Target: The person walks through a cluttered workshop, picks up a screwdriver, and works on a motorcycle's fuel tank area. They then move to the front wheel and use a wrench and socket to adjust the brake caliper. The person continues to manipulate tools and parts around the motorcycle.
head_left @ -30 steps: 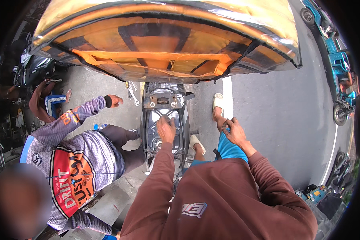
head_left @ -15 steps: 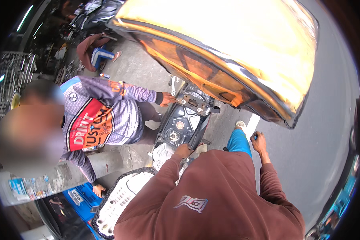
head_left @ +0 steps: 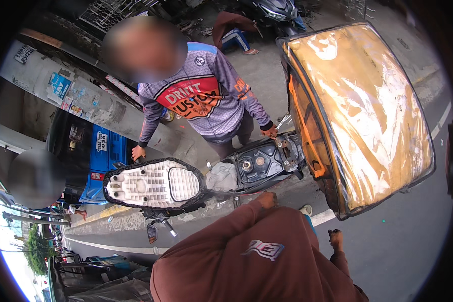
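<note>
My left hand (head_left: 268,200) is beside the near flank of a motorcycle. Its fingers are too small and turned away to make out, and I see nothing in it. To the right, over the road, my right hand (head_left: 335,240) is closed; what it holds, if anything, is hidden. The motorcycle's seat (head_left: 141,185) is flipped up, its pale ribbed underside showing. Beside it a grey cloth (head_left: 221,177) lies at the open bay, next to the dark fuel tank (head_left: 259,162) with its round cap.
Across the motorcycle a person in a printed jersey (head_left: 201,95) rests one hand at the seat and the other at the rear frame. A large yellow delivery box (head_left: 362,116) stands at the tail. A post (head_left: 80,95), a blue vehicle (head_left: 103,146) and a crouching person (head_left: 231,32) are beyond.
My view has swung, bringing the whole seat and delivery box into frame. My left hand has come away from the motorcycle's edge. A small blue thing seen at my right hand no longer shows.
</note>
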### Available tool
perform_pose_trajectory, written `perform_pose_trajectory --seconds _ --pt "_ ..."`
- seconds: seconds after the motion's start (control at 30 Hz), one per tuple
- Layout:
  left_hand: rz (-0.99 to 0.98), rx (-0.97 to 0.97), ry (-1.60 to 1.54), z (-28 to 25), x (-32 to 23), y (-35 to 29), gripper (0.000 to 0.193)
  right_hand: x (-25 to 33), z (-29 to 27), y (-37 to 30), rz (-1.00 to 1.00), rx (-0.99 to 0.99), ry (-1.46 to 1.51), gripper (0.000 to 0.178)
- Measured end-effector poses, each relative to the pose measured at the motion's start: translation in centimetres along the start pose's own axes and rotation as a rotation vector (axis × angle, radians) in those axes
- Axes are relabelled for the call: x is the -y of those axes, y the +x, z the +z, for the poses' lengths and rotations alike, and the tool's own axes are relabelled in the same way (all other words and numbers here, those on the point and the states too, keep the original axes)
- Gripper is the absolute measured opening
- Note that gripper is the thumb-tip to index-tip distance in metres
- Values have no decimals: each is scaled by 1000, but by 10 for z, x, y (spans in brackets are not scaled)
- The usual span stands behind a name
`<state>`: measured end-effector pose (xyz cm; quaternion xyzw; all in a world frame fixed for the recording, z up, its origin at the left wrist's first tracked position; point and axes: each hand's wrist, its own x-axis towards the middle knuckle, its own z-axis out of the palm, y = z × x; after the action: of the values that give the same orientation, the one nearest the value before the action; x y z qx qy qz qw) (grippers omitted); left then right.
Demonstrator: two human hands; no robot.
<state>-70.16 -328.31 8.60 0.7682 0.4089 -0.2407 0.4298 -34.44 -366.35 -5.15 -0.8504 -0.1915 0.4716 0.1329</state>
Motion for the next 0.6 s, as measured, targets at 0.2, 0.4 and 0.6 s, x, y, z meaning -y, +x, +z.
perform_pose_trajectory --seconds 0.2,0.4,0.6 --pt "-195 35 91 -11 36 -27 59 22 -26 -43 133 50 160 38" --pt "-171 -34 -69 -23 60 -7 52 37 -32 -64 175 -25 296 39" --pt "-158 -107 -43 -1 60 11 54 39 -58 -45 190 -115 285 41"
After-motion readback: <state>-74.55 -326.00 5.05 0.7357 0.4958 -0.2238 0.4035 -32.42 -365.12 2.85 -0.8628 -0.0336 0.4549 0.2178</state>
